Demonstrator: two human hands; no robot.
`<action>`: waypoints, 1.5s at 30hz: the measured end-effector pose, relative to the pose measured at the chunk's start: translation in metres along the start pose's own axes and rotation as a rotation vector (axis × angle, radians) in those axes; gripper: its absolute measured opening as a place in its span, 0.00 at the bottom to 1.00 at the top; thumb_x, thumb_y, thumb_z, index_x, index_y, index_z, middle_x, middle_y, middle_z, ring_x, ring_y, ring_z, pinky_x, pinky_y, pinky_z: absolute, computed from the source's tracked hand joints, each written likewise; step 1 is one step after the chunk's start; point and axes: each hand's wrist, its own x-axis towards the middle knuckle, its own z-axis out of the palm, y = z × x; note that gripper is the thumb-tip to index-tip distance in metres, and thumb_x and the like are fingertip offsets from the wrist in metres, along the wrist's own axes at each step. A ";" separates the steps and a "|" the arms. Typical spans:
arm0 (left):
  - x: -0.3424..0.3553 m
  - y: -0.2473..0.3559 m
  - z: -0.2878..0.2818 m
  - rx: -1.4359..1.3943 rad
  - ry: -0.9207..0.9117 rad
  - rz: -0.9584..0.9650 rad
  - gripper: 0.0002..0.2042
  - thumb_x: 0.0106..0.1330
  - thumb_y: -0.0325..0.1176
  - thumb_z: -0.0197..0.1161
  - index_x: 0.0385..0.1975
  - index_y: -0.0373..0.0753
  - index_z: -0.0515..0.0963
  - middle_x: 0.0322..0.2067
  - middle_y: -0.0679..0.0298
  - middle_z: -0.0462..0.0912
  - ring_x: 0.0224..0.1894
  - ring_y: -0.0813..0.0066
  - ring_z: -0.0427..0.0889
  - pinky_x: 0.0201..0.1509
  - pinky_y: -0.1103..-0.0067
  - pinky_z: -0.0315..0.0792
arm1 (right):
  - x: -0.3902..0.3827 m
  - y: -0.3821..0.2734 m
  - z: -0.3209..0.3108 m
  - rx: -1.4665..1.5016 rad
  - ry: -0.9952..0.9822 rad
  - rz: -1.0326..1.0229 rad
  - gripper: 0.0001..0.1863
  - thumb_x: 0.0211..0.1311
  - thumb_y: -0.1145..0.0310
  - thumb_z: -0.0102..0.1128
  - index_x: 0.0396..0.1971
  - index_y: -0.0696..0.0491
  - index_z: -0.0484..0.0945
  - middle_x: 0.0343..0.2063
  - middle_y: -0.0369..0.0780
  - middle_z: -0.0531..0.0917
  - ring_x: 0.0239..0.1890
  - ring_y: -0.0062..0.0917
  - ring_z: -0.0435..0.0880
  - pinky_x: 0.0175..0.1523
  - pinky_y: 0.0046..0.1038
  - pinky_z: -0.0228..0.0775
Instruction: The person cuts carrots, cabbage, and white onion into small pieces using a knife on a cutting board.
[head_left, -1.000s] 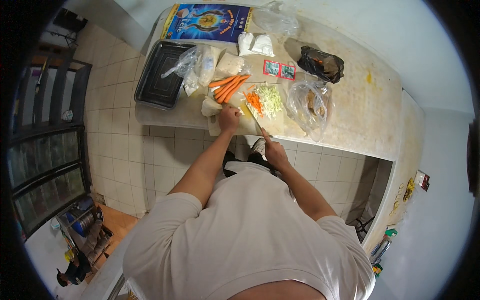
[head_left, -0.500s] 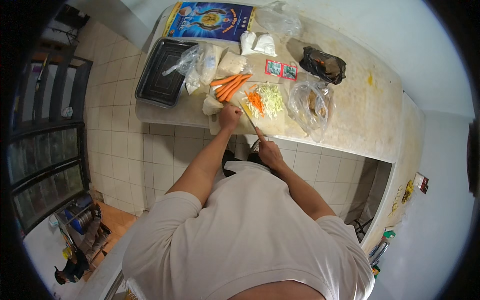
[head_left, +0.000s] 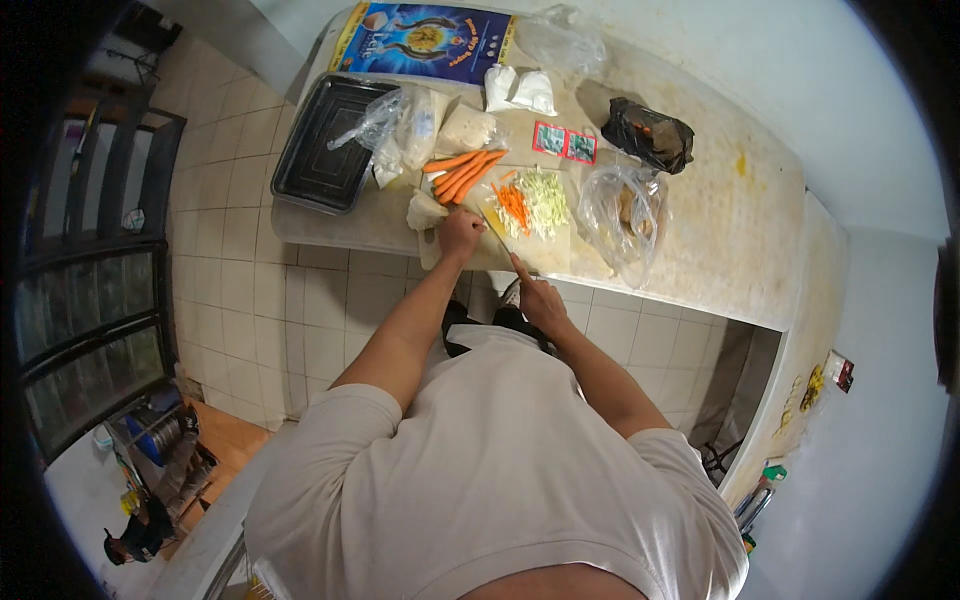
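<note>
your right hand (head_left: 541, 303), at the near edge of the surface (head_left: 735, 240), is closed around the handle of the knife (head_left: 503, 240), index finger extended along it. the blade points forward and to your left, over the cutting board (head_left: 545, 258). your left hand (head_left: 461, 236) is at the left part of the board, fingers curled inward near the blade; you cannot tell from this view whether they grip anything.

on the board, right of the blade, are orange strips (head_left: 513, 208), with pale green shreds (head_left: 546, 200) against their right side. a pale chunk (head_left: 426, 210) is just beside your left hand. whole carrots (head_left: 465, 175) lie in a bunch beyond it.

to the right of the board is a clear bag (head_left: 625, 225) with brownish contents; to the far left, a black tray (head_left: 325, 150). farther back are two red-edged packets (head_left: 565, 143), a black bag (head_left: 648, 135), white packets (head_left: 518, 90) and, farthest, a blue package (head_left: 425, 42).
</note>
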 end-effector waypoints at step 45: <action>-0.012 0.001 0.004 0.068 0.114 0.076 0.04 0.53 0.31 0.60 0.21 0.40 0.79 0.26 0.54 0.77 0.33 0.53 0.77 0.36 0.63 0.71 | -0.006 -0.012 -0.005 -0.004 0.013 0.023 0.37 0.59 0.73 0.47 0.68 0.37 0.47 0.17 0.53 0.77 0.20 0.51 0.78 0.26 0.51 0.68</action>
